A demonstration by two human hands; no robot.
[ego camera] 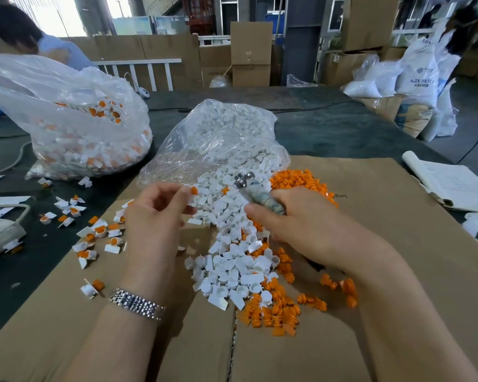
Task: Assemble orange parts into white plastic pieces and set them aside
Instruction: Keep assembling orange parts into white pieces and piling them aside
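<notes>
The left hand (pixel 160 208) pinches a small white plastic piece with an orange part (pixel 194 190) showing at its fingertips, held just above the near edge of the white pile (pixel 232 244). The right hand (pixel 295 221) curls its grip round a tool (pixel 255 194) with a mottled handle and a metal head pointing toward the open bag of white pieces (pixel 221 133). These parts look light, stiff and smooth, so they would likely slip or flick away if squeezed on a slanted face; a fingertip pinch across the flat tab of the white piece seems the safest hold, with the orange plug pressed in from its blunt end. Loose orange parts (pixel 282 312) lie just right of and under the white pile, on the cardboard sheet (pixel 370 271) that covers the counter (pixel 342 128). Finished pieces (pixel 94 235) are scattered to the left, some past the cardboard's edge on the dark surface, beside a big bag of assembled ones (pixel 89 139). Bare cardboard lies near and to the right; papers (pixel 450 186) sit at the far right edge.
</notes>
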